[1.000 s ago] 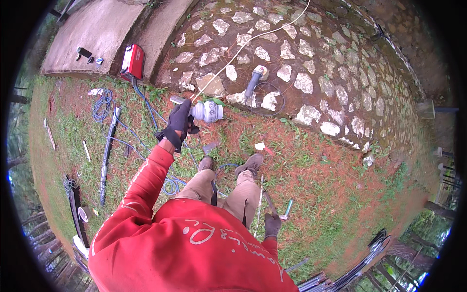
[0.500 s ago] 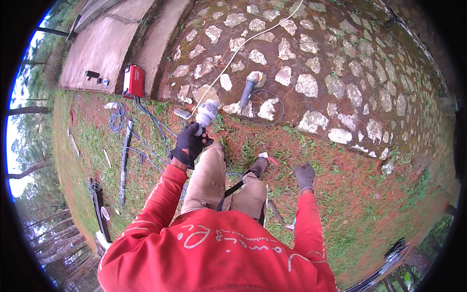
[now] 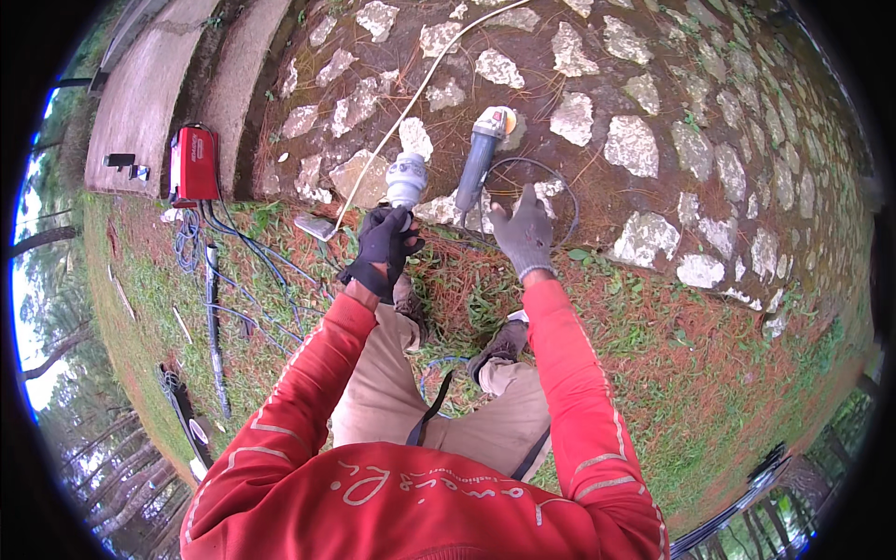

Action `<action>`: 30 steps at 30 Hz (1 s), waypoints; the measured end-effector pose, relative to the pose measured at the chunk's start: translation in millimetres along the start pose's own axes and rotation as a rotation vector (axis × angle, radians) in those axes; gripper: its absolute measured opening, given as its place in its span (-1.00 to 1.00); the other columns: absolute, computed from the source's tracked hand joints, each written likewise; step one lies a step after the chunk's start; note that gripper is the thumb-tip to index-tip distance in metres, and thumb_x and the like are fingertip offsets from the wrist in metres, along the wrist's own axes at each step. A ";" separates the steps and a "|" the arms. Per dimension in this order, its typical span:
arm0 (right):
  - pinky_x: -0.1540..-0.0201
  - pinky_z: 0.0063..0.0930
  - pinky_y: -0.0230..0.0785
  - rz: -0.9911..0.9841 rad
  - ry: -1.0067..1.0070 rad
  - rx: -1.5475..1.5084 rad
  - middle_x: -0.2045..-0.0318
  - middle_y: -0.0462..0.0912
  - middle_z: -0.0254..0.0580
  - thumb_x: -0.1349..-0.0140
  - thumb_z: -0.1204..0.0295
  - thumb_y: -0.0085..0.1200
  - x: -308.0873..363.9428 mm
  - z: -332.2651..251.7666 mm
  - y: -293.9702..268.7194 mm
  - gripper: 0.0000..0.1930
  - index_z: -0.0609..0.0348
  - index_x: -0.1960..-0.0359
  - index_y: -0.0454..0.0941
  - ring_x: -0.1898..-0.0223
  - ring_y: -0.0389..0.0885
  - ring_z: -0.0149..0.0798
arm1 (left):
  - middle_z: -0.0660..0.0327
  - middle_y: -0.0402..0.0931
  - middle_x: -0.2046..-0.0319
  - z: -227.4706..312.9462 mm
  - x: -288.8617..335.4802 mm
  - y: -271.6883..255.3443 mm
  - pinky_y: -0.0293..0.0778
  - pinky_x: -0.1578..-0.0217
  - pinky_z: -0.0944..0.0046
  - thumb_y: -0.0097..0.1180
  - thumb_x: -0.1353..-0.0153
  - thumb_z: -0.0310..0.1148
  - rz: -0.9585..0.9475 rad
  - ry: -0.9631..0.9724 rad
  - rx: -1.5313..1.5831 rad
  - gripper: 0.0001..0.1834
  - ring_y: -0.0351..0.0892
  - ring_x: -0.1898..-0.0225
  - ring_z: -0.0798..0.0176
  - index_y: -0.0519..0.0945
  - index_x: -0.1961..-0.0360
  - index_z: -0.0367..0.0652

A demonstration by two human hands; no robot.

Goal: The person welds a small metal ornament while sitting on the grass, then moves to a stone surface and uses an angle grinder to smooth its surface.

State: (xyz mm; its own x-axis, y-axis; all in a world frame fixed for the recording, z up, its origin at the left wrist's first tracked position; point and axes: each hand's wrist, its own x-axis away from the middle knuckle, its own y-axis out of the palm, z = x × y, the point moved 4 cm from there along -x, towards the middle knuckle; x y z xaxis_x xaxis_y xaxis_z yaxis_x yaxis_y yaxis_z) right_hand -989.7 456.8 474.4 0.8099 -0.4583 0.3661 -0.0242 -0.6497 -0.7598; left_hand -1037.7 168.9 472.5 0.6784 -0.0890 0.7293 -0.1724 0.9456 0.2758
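Note:
In a black fingerless glove, my left hand (image 3: 381, 247) is closed around the lower end of a whitish-grey bulbous, bottle-like thing (image 3: 406, 182), whose exact kind I cannot make out. It points away from me over the stonework edge. My right hand (image 3: 527, 231), in a grey glove, reaches forward with thumb and fingers apart and nothing in them. Just left of it lies a grey angle grinder (image 3: 479, 159) with a pale disc at its far end. The grinder's thin dark cord (image 3: 571, 210) loops around beyond my right hand.
Pale stones set in a brown surface (image 3: 632, 147) spread ahead. A white cable (image 3: 411, 103) crosses it to a small grey box (image 3: 315, 227). Leftward stand a red machine (image 3: 194, 163) with blue cables (image 3: 261, 257) and a long dark tube (image 3: 216, 327) on the grass.
My right hand has swung forward and inward from the right side to beside the grinder, its fingers spreading. I lean closer to the stonework, my left hand keeping its hold on the whitish-grey thing.

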 end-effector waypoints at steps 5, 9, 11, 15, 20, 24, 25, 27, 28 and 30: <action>-0.23 0.12 0.64 0.098 0.021 0.017 -0.22 0.63 0.40 -0.22 -0.04 0.54 -99.0 -27.4 99.6 0.08 0.33 -0.54 0.13 -0.18 0.74 0.34 | 0.19 0.66 0.17 -53.0 -117.4 6.1 0.76 0.25 0.00 0.32 -0.55 -0.31 0.080 0.106 -0.091 -0.71 0.68 0.33 0.22 0.47 -0.14 0.02; -0.26 0.08 0.64 0.145 0.013 0.062 -0.23 0.62 0.40 -0.11 -0.12 0.61 -133.0 -22.6 150.6 0.23 0.50 -0.51 0.10 -0.20 0.74 0.28 | 0.19 0.66 0.21 -89.4 -191.5 -8.4 0.74 0.35 0.14 0.33 -0.53 -0.33 0.054 0.229 -0.171 -0.68 0.73 0.30 0.26 0.45 -0.13 -0.03; -0.25 0.04 0.66 0.169 0.036 0.103 -0.21 0.65 0.39 -0.12 -0.03 0.58 -144.4 -15.4 158.8 0.14 0.54 -0.46 0.15 -0.16 0.77 0.26 | 0.23 0.66 0.26 -103.5 -215.5 -8.4 0.71 0.40 0.19 0.38 -0.50 -0.30 0.079 0.261 -0.265 -0.66 0.72 0.34 0.29 0.45 -0.10 -0.04; -0.13 -0.04 0.72 0.234 0.084 -0.130 0.03 0.80 0.30 -0.08 0.21 0.47 -149.3 -1.6 149.5 -0.21 0.47 -0.26 0.43 0.02 0.88 0.08 | 0.27 0.66 0.32 -116.3 -239.3 -11.0 0.67 0.44 0.22 0.42 -0.47 -0.27 0.165 0.337 -0.487 -0.64 0.70 0.39 0.32 0.46 -0.06 -0.01; 0.23 -0.21 0.70 0.183 0.064 -0.708 0.30 0.75 -0.05 -0.02 0.42 0.45 -118.9 64.9 109.9 -0.45 0.39 -0.05 0.56 0.39 0.76 -0.18 | 0.04 0.67 0.35 -107.5 -224.1 -0.1 0.64 0.08 -0.09 0.38 -0.18 0.03 0.257 0.592 -0.993 -0.47 0.76 0.23 -0.15 0.55 0.03 -0.13; 0.28 -0.24 0.68 0.151 0.047 -1.246 0.24 0.72 -0.04 -0.22 0.47 0.36 -5.1 91.4 88.9 -0.52 0.35 -0.14 0.51 0.32 0.78 -0.16 | -0.10 0.61 0.11 -86.0 -187.0 -2.1 0.63 0.04 -0.15 0.44 -0.20 0.05 0.486 0.722 -1.278 -0.26 0.75 0.02 -0.20 0.46 -0.26 -0.13; 0.29 -0.22 0.69 0.205 0.082 -1.340 0.25 0.71 -0.04 -0.30 0.46 0.30 26.1 97.8 80.9 -0.56 0.33 -0.16 0.50 0.33 0.78 -0.16 | -0.12 0.59 0.07 -87.3 -176.4 7.0 0.63 0.02 -0.14 0.45 -0.22 0.02 0.456 0.899 -1.197 -0.21 0.73 -0.01 -0.16 0.41 -0.32 -0.16; 0.28 -0.20 0.72 0.295 0.110 -1.553 0.22 0.70 -0.04 -0.41 0.40 0.23 76.0 111.3 62.8 -0.60 0.30 -0.20 0.48 0.31 0.77 -0.15 | -0.13 0.56 0.03 -88.9 -117.4 44.4 0.62 -0.01 -0.13 0.49 -0.24 -0.06 0.312 1.399 -0.957 -0.12 0.69 -0.06 -0.08 0.33 -0.43 -0.24; 0.25 -0.20 0.74 0.319 0.101 -1.674 0.18 0.69 -0.03 -0.44 0.36 0.22 95.1 114.4 56.0 -0.59 0.29 -0.21 0.47 0.28 0.77 -0.15 | -0.11 0.58 -0.04 -90.2 -80.8 65.3 0.58 -0.10 -0.13 0.48 -0.28 -0.03 -0.004 1.524 -0.849 -0.19 0.67 -0.12 -0.09 0.40 -0.39 -0.22; 0.14 -0.14 0.68 0.284 -0.221 -1.820 0.03 0.59 0.01 -0.44 0.28 0.24 116.9 129.2 25.7 -0.47 0.36 -0.29 0.40 0.13 0.66 -0.16 | -0.05 0.61 -0.16 -115.5 -22.9 102.1 0.50 -0.29 -0.13 0.46 -0.36 0.01 -0.862 1.361 -0.742 -0.34 0.63 -0.24 -0.12 0.55 -0.29 -0.17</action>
State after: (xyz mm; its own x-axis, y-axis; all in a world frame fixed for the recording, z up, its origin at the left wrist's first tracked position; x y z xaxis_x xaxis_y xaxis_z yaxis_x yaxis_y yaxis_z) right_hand -819.9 464.9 428.3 0.7182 -0.6760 0.1651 -0.5570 -0.4163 0.7186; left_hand -988.3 303.6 411.6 0.5168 -0.6568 -0.5491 0.5863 0.7389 -0.3321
